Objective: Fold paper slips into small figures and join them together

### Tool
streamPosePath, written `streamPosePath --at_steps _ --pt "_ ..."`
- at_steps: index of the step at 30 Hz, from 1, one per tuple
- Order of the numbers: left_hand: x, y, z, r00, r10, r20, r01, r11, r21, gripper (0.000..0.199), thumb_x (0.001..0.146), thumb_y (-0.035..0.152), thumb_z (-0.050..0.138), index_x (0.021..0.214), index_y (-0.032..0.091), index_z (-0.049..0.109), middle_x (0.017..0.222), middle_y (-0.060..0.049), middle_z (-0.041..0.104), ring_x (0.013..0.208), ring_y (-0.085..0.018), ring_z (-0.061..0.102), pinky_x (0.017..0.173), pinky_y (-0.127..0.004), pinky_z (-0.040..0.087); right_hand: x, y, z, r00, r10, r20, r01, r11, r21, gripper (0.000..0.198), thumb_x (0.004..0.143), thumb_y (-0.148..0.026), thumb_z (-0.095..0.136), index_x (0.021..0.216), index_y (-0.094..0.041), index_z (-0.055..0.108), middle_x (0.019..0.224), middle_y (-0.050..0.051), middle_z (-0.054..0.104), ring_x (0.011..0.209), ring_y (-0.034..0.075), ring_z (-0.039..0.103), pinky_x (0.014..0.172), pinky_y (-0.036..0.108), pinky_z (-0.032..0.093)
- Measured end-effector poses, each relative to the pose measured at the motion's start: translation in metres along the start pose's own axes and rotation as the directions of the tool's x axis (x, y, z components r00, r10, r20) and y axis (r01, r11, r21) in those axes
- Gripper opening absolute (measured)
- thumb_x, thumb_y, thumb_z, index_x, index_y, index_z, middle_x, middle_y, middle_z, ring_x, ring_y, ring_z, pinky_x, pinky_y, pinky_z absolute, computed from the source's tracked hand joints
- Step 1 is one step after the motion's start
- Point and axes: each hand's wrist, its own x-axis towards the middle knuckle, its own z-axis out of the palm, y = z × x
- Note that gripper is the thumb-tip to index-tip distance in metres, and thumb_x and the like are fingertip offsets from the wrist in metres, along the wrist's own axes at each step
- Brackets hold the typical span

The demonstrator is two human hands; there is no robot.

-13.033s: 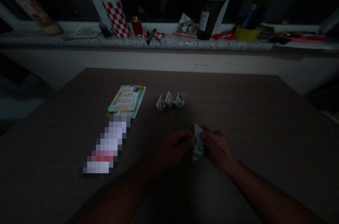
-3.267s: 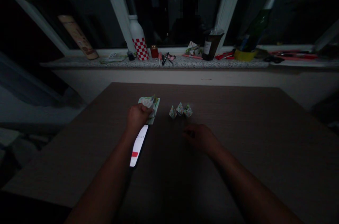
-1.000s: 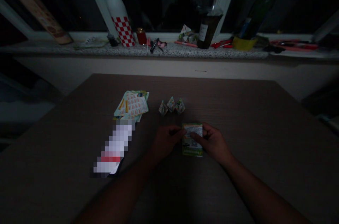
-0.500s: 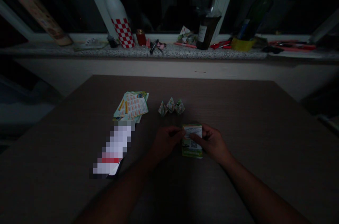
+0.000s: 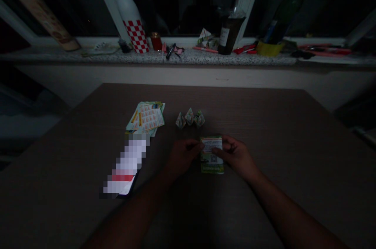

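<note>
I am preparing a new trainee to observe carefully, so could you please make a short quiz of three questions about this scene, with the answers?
1. How many folded shapes stand on the table?

2. True or false: the left hand and the right hand both touch the sheet.

3. Which thing on the sill has red-and-white checks?
A) the jar
B) the white bottle
C) the cup

Key: 1. Three. 2. True. 3. B.
</note>
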Motion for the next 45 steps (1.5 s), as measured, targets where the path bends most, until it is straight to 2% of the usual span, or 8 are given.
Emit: streamPosePath --at_steps 9,19,28,31,34,37,41,45 --pt "0.003 -0.004 -0.005 1.0 0.02 -0.016 -0.019 0.999 0.049 0.03 0.077 0.042 0.061 0.079 0.015 0.072 0.074 -0.003 0.071 0.062 -0.015 0.06 0.054 -0.023 0.041 0.002 0.0 -0.006 1.0 0.022 -0.004 -0.023 0.999 -0.032 0.037 0.068 -0.033 0.076 0.1 -0.018 0.063 0.077 0.003 0.075 0.067 0.018 0.07 0.069 0.032 0.055" --pt "0.005 0.0 -0.011 1.0 0.024 -0.006 -0.024 0.996 0.088 0.028 0.076 0.04 0.061 0.078 0.014 0.072 0.075 -0.005 0.072 0.068 -0.018 0.063 0.06 -0.025 0.046 0.003 0.001 -0.008 0.999 0.028 -0.029 -0.031 0.995 -0.094 0.038 0.068 -0.034 0.076 0.101 -0.019 0.063 0.068 0.001 0.074 0.057 0.016 0.066 0.059 0.028 0.051" --pt "0.005 0.002 -0.013 0.999 0.044 -0.009 -0.04 0.969 0.244 0.028 0.079 0.037 0.057 0.078 0.014 0.071 0.074 -0.006 0.071 0.068 -0.019 0.064 0.06 -0.026 0.044 0.001 -0.002 -0.005 0.998 0.004 -0.057 -0.015 0.981 -0.193 0.044 0.068 -0.034 0.074 0.105 -0.017 0.059 0.058 -0.002 0.069 0.048 0.014 0.06 0.05 0.025 0.046" --pt "0.005 0.001 -0.015 0.996 0.083 -0.014 -0.071 0.917 0.392 0.028 0.08 0.037 0.055 0.076 0.016 0.072 0.076 -0.006 0.072 0.07 -0.02 0.064 0.06 -0.027 0.042 0.001 0.0 -0.011 0.994 -0.056 -0.091 0.022 0.94 -0.341 0.046 0.07 -0.032 0.072 0.11 -0.016 0.057 0.058 -0.002 0.068 0.049 0.014 0.06 0.048 0.024 0.045" --pt "0.007 -0.001 -0.017 0.994 0.111 -0.008 -0.089 0.836 0.542 0.027 0.082 0.034 0.052 0.079 0.016 0.072 0.078 -0.006 0.072 0.072 -0.02 0.064 0.064 -0.028 0.042 0.002 0.003 -0.019 0.977 -0.193 -0.087 0.126 0.86 -0.495 0.041 0.072 -0.029 0.069 0.111 -0.018 0.059 0.069 0.001 0.071 0.064 0.017 0.066 0.063 0.029 0.051" --pt "0.008 -0.002 -0.016 0.989 0.146 0.017 -0.123 0.754 0.645 0.026 0.083 0.031 0.051 0.077 0.016 0.071 0.08 -0.006 0.072 0.075 -0.02 0.064 0.073 -0.032 0.041 0.003 0.007 -0.022 0.958 -0.283 -0.037 0.214 0.8 -0.56 0.035 0.074 -0.027 0.068 0.108 -0.019 0.061 0.077 0.003 0.073 0.071 0.018 0.068 0.07 0.031 0.052" --pt "0.008 -0.002 -0.012 0.98 0.194 0.04 -0.162 0.67 0.725 0.026 0.084 0.029 0.05 0.075 0.017 0.071 0.08 -0.005 0.072 0.078 -0.021 0.064 0.081 -0.036 0.039 0.002 0.01 -0.016 0.949 -0.31 0.065 0.281 0.73 -0.622 0.029 0.076 -0.022 0.067 0.104 -0.02 0.062 0.08 0.003 0.073 0.072 0.018 0.068 0.07 0.03 0.053" --pt "0.009 -0.003 -0.011 0.98 0.196 0.029 -0.153 0.653 0.742 0.026 0.083 0.031 0.051 0.076 0.017 0.071 0.08 -0.006 0.072 0.078 -0.022 0.063 0.081 -0.037 0.038 0.004 0.01 -0.012 0.931 -0.336 0.141 0.336 0.645 -0.686 0.03 0.076 -0.017 0.066 0.105 -0.021 0.062 0.08 0.002 0.073 0.073 0.017 0.068 0.071 0.03 0.053"
